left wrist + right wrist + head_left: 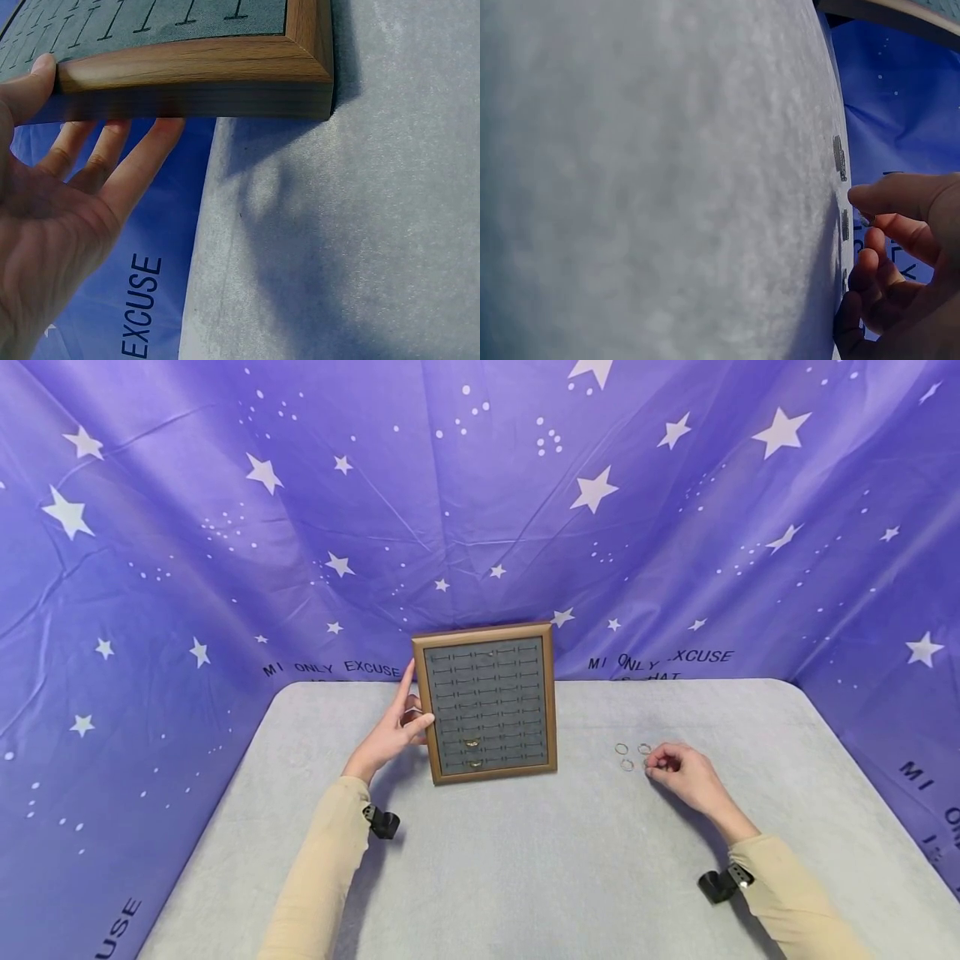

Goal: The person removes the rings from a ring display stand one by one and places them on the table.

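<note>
- Left hand grips frame by one side, stood on bench, likely for steadiness.
- Right hand pinches ring; three loose rings lie just beside, presumably for easy reach.

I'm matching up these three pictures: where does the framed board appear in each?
Head: framed board, just below centre.
Left wrist: framed board, across the upper left.
Right wrist: framed board, partly cropped, in the top right corner.
Shared landmark: the grey tabletop, in all three.
</note>
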Motion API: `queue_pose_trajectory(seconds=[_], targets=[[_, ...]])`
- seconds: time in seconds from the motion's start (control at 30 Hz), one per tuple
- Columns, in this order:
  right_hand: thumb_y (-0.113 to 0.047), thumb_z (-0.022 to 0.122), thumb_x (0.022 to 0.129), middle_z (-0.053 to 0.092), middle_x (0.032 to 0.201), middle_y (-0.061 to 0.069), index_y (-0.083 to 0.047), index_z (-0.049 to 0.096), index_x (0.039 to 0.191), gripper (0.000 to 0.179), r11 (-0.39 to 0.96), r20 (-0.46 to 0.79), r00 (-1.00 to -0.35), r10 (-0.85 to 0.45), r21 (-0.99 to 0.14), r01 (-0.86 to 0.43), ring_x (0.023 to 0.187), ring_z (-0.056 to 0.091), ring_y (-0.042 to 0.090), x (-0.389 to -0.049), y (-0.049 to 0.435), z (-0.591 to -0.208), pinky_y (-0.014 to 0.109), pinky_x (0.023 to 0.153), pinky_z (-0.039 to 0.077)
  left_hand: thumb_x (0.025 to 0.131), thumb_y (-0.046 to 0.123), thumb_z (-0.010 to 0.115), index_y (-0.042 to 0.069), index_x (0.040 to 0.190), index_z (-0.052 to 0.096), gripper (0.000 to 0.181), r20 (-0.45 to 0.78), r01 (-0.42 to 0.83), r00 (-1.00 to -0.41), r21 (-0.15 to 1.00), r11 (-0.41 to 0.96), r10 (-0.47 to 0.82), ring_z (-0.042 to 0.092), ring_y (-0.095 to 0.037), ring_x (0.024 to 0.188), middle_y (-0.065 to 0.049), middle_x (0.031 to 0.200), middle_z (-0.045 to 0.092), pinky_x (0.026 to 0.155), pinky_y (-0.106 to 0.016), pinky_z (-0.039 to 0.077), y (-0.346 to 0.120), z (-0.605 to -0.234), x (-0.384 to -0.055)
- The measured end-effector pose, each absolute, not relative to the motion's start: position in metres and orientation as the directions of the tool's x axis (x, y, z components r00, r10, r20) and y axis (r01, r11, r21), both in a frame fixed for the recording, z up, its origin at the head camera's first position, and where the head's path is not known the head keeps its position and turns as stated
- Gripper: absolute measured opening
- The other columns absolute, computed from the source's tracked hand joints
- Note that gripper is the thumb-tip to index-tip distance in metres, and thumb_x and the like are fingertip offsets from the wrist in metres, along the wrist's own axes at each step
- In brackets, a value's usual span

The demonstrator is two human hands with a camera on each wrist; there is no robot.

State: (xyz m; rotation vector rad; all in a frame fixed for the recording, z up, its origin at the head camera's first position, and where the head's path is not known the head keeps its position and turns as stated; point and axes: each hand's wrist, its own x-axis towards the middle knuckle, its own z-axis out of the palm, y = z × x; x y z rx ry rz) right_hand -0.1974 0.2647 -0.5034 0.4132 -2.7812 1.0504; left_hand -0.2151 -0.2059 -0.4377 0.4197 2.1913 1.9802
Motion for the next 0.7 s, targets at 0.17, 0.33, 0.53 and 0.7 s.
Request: queue_pose_trajectory(seconds=[0.17, 0.33, 0.53, 0.7], targets=[[0.002, 0.072, 0.077, 0.057, 0.077, 0.001, -0.008, 0.067, 0.080, 0.011, 0.736, 0.185, -0.959, -0.216, -0.615, -0.284, 0.069, 0.046, 0.012, -0.2005, 0.2657, -0.5038, 0.027, 0.060, 0.040, 0.097, -0.003, 0.052, 0.038, 0.154, -0.006, 0.091, 0.068, 0.098, -0.947, 0.992, 0.082, 0.313, 0.051, -0.026, 0.091, -0.016, 0.100, 0.046, 0.078, -0.051, 0.057, -0.2058, -0.4374, -0.2148], [0.001, 0.071, 0.078, 0.058, 0.076, 0.001, -0.008, 0.067, 0.080, 0.010, 0.747, 0.146, -0.965, -0.217, -0.612, -0.261, 0.069, 0.047, 0.014, -0.2032, 0.2669, -0.5040, 0.029, 0.060, 0.040, 0.098, -0.002, 0.052, 0.038, 0.154, -0.006, 0.090, 0.067, 0.098, -0.947, 0.992, 0.085, 0.313, 0.050, -0.027, 0.091, -0.017, 0.101, 0.045, 0.080, -0.056, 0.055, -0.2058, -0.4387, -0.2156], [-0.002, 0.071, 0.080, 0.059, 0.077, 0.001, -0.006, 0.068, 0.084, 0.007, 0.748, 0.124, -0.968, -0.218, -0.616, -0.248, 0.069, 0.047, 0.015, -0.2035, 0.2675, -0.5033, 0.029, 0.060, 0.039, 0.098, -0.002, 0.052, 0.037, 0.154, -0.007, 0.090, 0.072, 0.109, -0.946, 0.989, 0.102, 0.317, 0.050, -0.025, 0.090, -0.016, 0.099, 0.045, 0.078, -0.052, 0.057, -0.2057, -0.4388, -0.2149], [-0.003, 0.072, 0.080, 0.058, 0.077, 0.003, -0.005, 0.069, 0.087, 0.008, 0.753, 0.115, -0.972, -0.206, -0.616, -0.233, 0.069, 0.045, 0.016, -0.2028, 0.2675, -0.5026, 0.031, 0.059, 0.038, 0.098, -0.001, 0.052, 0.037, 0.154, -0.007, 0.090, 0.070, 0.108, -0.947, 0.988, 0.106, 0.315, 0.050, -0.025, 0.090, -0.016, 0.100, 0.045, 0.078, -0.052, 0.057, -0.2056, -0.4375, -0.2146]])
